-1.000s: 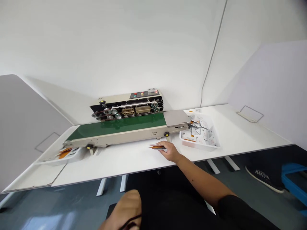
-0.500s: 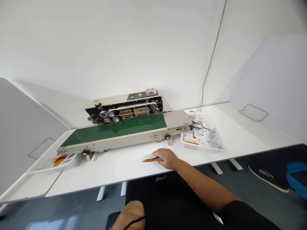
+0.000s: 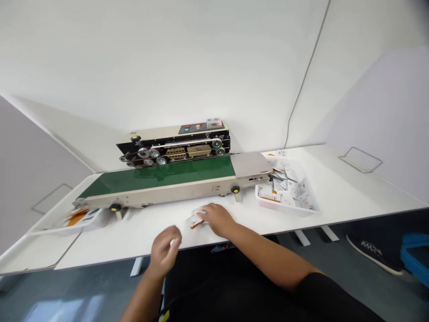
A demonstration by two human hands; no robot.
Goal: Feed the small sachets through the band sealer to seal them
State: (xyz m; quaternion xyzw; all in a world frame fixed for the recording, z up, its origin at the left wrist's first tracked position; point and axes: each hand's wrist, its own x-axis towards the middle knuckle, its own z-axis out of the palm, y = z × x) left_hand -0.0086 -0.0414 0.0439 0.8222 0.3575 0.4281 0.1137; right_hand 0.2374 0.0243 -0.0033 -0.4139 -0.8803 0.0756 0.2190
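Our right hand (image 3: 216, 220) presses a white sachet (image 3: 197, 218) to the table (image 3: 100, 241); our raised left hand (image 3: 164, 250) curls, grip undetermined.

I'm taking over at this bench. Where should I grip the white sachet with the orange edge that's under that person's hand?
Probably pinch the exposed left end of the sachet, coming from the left. It lies flat on the table, and the right hand covers the rest, so that end is the free part.
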